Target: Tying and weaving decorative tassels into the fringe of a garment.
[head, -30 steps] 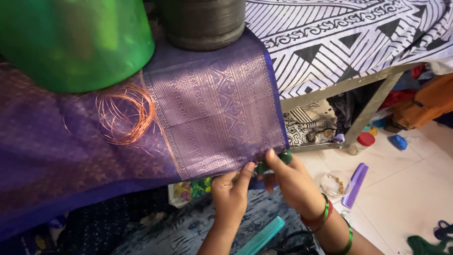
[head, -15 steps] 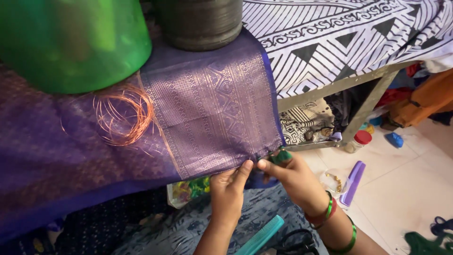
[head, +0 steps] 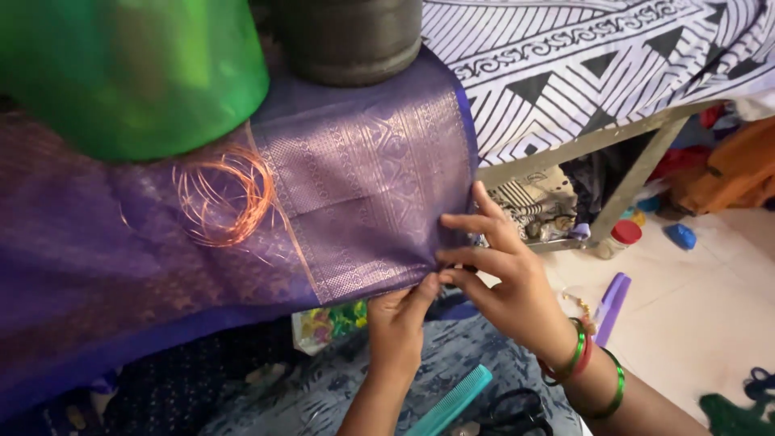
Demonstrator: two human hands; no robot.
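left hand [head: 397, 323] + right hand [head: 508, 278] | pinch purple cloth [head: 363, 186] edge | red-capped jar [head: 617, 236] beyond

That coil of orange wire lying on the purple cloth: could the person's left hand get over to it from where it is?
Probably yes. The coil of orange wire lies in the open on the purple cloth, with nothing between it and the left hand, which pinches the cloth's lower edge beside the right hand. It would have to let go first.

I see purple cloth [head: 363, 194] woven with pale gold geometric bands, its edge deep blue. At ten o'clock sits a bright green tub [head: 137, 73]; beside it a dull grey cylinder [head: 347, 36]. Copper-orange wire [head: 222, 198] coils on the purple. At two o'clock, a black-and-white triangle-patterned sheet [head: 581, 73]. Green and red bangles [head: 569, 363] at five o'clock.
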